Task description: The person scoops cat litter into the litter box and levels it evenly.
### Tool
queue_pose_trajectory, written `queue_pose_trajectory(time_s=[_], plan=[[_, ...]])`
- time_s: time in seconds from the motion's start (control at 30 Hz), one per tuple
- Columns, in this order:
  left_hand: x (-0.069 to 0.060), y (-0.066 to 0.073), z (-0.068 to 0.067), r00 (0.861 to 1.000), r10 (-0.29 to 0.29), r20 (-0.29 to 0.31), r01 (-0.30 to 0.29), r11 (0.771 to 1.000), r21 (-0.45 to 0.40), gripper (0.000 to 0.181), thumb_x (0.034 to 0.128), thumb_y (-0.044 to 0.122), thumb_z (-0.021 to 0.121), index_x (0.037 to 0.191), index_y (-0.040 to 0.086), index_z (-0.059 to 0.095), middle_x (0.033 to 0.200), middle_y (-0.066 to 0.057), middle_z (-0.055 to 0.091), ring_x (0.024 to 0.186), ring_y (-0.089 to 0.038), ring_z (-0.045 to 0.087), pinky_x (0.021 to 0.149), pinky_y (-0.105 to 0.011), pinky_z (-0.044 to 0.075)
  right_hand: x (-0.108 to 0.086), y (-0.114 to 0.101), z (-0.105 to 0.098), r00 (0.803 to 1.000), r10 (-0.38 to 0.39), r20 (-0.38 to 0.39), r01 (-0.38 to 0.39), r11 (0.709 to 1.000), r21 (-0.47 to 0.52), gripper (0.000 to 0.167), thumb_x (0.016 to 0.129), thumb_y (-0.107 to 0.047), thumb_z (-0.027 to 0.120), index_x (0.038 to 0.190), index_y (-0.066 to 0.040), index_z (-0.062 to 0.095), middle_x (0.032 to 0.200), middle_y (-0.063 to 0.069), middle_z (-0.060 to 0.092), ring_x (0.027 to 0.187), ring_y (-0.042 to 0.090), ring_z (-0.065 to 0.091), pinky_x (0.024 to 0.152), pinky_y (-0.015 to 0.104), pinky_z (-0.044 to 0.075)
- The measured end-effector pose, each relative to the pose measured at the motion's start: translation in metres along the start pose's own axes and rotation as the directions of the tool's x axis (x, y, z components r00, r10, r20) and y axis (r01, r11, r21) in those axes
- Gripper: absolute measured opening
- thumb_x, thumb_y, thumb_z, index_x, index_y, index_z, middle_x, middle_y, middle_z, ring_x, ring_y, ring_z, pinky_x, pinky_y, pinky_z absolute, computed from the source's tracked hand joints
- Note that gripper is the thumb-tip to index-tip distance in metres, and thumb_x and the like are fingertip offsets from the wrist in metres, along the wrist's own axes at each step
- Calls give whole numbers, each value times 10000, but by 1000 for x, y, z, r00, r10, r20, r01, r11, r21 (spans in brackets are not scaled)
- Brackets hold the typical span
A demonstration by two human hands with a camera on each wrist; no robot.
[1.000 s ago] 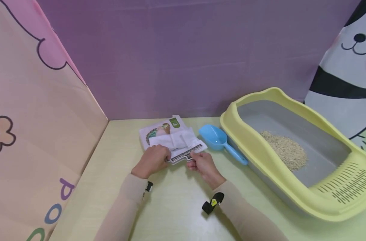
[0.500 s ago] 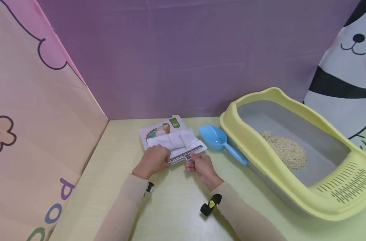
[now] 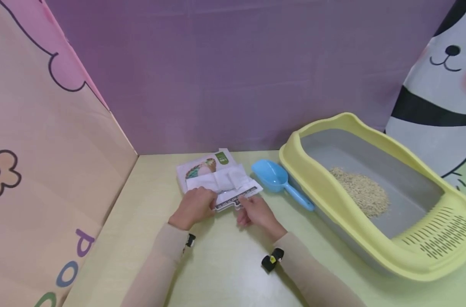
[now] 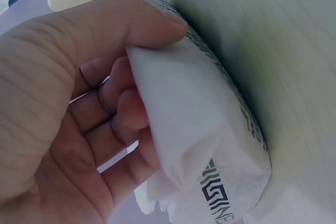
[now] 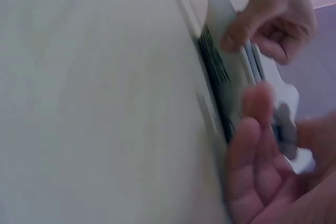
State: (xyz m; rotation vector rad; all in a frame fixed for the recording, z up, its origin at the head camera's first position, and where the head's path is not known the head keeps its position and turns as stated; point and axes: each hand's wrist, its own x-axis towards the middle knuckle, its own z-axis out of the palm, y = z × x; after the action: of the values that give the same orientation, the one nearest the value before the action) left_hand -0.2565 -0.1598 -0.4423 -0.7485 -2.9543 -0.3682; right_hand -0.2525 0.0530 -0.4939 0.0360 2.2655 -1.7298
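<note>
A white bag [image 3: 200, 169] with printed pictures lies on the table, its white end folded over. A black-and-white patterned strip [image 3: 227, 202] runs along its near edge. My left hand [image 3: 196, 207] grips that edge's left end. In the left wrist view, the left thumb [image 4: 152, 27] presses on the bag [image 4: 178, 87] with the fingers curled behind it. At the strip's middle, my right hand [image 3: 258, 213] pinches the bag's edge between thumb and index finger. The right wrist view is blurred; a grey piece [image 5: 286, 129] shows by the right fingertips, its kind unclear.
Right of the bag lies a blue scoop [image 3: 273, 175], handle toward me. Beside it stands a yellow-rimmed grey litter box [image 3: 332, 196] with a heap of pale pellets [image 3: 359, 192] inside. A purple wall [image 3: 217, 85] borders the table [image 3: 152, 187] at the back.
The right hand's lower fingers have loosened and dropped slightly from the strip. The left hand keeps its hold, and the bag has hardly moved. The head view has shifted a little.
</note>
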Motion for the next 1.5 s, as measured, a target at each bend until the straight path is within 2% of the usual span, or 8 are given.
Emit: queue_pose_trajectory(time_s=[0.07,0.13,0.27,0.53,0.8,1.03,1.3,1.5], plan=[[0,0,1,1000,2,-5,-2,1000,-8,254,703,40,789,643,166,577,629,50,572,603,-134,503,588,-299,436,-2,-3,-8,999,-21,35,28,981,-192,450,1071,-437,461,993,-36,647,627,78,694,506,161,659,520,305,559],[-1,-1,2,1000,3,-7,-3,1000,-11,266,707,48,791,647,175,565,628,62,555,608,-129,496,590,-292,425,-5,-9,-17,997,-40,71,62,935,-349,453,1062,-474,462,1001,-73,663,628,58,691,522,171,664,540,313,550],[-1,-3,3,1000,1,2,-1,1000,-28,271,718,62,797,667,184,560,633,75,540,617,-119,490,600,-283,413,-12,-24,-34,990,-89,112,135,850,-509,379,1043,-451,520,990,-101,658,652,14,681,557,164,664,589,314,515],[0,-4,3,999,27,29,-26,998,-49,271,743,126,814,702,208,559,664,98,548,640,-102,500,616,-279,423,-17,-42,-62,961,-121,249,231,846,-480,339,1049,-359,550,1031,-31,629,749,54,697,630,160,685,645,306,554],[2,-1,0,1000,15,25,-13,997,-78,237,786,345,825,779,225,621,726,84,623,664,-112,529,586,-301,426,-21,-50,-79,918,-208,338,364,780,-509,228,1046,-322,560,1027,-107,636,771,27,682,642,135,658,596,313,505],[2,1,5,999,-22,33,24,997,-78,244,828,371,821,785,227,629,710,110,601,659,-99,525,593,-286,426,-27,-54,-80,871,-266,413,459,741,-491,179,1048,-300,562,1046,-132,622,814,15,686,675,130,664,647,297,556],[2,0,4,1000,-11,22,12,997,-72,245,831,363,816,786,222,621,673,111,565,626,-92,508,566,-280,416,-29,-58,-76,839,-315,444,520,707,-480,146,1047,-241,560,1066,-107,615,799,21,681,671,136,654,617,276,543],[2,-2,6,1000,-6,20,8,996,-89,240,827,365,823,809,218,635,664,117,555,613,-83,499,566,-274,415,-28,-58,-75,829,-329,453,540,682,-493,127,1046,-238,564,1046,-119,610,779,0,676,661,134,647,599,267,528]])
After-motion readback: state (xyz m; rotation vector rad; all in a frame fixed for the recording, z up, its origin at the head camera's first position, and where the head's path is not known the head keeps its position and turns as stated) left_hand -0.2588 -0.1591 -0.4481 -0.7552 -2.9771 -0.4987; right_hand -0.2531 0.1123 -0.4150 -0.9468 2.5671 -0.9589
